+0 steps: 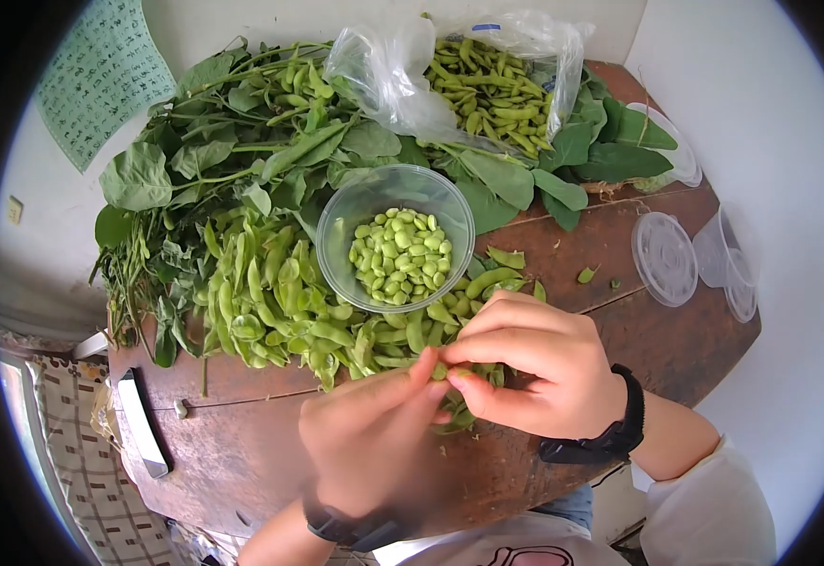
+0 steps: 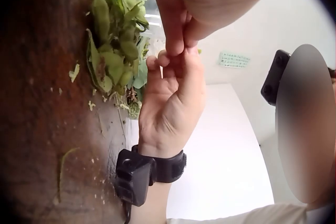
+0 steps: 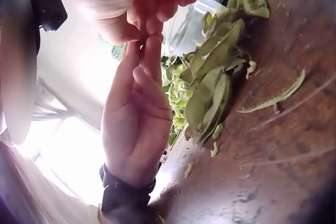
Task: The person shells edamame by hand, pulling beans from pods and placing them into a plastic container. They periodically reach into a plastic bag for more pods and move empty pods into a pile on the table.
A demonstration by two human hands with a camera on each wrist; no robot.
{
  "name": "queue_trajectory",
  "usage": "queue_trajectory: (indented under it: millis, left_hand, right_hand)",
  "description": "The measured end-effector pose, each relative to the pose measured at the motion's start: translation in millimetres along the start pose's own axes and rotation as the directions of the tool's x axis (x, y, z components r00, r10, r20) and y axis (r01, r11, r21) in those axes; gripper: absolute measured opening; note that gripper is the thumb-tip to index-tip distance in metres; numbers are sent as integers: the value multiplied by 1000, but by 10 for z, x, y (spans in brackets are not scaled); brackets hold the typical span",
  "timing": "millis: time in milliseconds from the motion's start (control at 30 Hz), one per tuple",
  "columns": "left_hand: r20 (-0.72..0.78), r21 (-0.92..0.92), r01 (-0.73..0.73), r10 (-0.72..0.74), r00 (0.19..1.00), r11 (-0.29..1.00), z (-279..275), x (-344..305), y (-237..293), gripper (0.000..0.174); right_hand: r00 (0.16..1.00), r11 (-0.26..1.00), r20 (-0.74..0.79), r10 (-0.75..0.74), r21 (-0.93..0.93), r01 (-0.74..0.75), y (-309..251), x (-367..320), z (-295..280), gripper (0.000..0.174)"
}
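Observation:
Over the near side of the pod heap, my left hand (image 1: pixel 360 429) and right hand (image 1: pixel 549 363) meet at the fingertips. Between them, both pinch a small green soybean pod (image 1: pixel 439 371), mostly covered by the fingers. In the two wrist views the fingertips hide it. Just beyond the hands, a clear plastic bowl (image 1: pixel 335 247) holds shelled green soybeans (image 1: pixel 401 257). It stands against a heap of green pods (image 1: pixel 270 292), several of them split.
Leafy soybean stalks (image 1: pixel 214 160) lie behind the bowl. A plastic bag (image 1: pixel 388 80) of pods (image 1: pixel 492 90) sits at the back. Clear lids (image 1: pixel 665 259) and a plastic tub (image 1: pixel 714 247) are at the right. A phone-like slab (image 1: pixel 144 423) lies near the wooden table's (image 1: pixel 233 443) left edge.

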State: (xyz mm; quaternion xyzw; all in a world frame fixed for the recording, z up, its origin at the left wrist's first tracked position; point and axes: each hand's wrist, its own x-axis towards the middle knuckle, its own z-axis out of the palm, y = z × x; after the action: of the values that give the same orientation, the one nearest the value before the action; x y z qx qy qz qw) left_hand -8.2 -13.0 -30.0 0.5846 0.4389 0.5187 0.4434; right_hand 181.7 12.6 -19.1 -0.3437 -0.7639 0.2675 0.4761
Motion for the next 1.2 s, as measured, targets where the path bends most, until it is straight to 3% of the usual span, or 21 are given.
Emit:
queue_trajectory:
  millis: [100, 200, 400, 467, 700, 767, 867, 933, 1133, 1200]
  left_hand:
    - [11, 22, 59, -59, 998, 998, 5, -40, 23, 26]
    - [9, 42, 17, -17, 1000, 999, 10, -33, 36, 25]
    - [45, 119, 53, -59, 997, 991, 13, -30, 94, 21]
    - [42, 190, -47, 40, 998, 981, 17, -23, 80, 21]
    - [65, 286, -64, 47, 997, 956, 15, -25, 104, 19]
    - [-35, -76, 231, -234, 972, 970, 43, -21, 142, 21]
    - [-3, -217, 172, -177, 984, 961, 6, 26, 88, 29]
    - [36, -212, 166, -162, 986, 963, -38, 30, 74, 29]
    - [116, -182, 181, -162, 980, 966, -35, 44, 58, 27]
    - [204, -100, 43, -21, 979, 994, -51, 70, 38, 29]
  right_hand:
    - [996, 996, -38, -80, -48, 78, -23, 23, 2, 22]
    - [995, 992, -4, -104, -71, 103, -4, -11, -1, 29]
    - [997, 995, -31, -76, -69, 74, 3, -37, 27, 27]
    - [996, 994, -43, -82, -77, 79, 3, -18, 38, 26]
    - [998, 992, -27, -55, -111, 52, -26, -44, 36, 28]
    - [999, 998, -25, -33, -62, 31, -35, -17, 21, 29]
    - [999, 1000, -23, 22, 0, -22, -84, 28, -1, 31]
    - [998, 996, -39, -44, -75, 41, -66, 54, -16, 33]
    - [998, 990, -16, -56, -133, 53, -40, 25, -23, 30]
    - [999, 992, 14, -45, -121, 46, -31, 27, -29, 26]
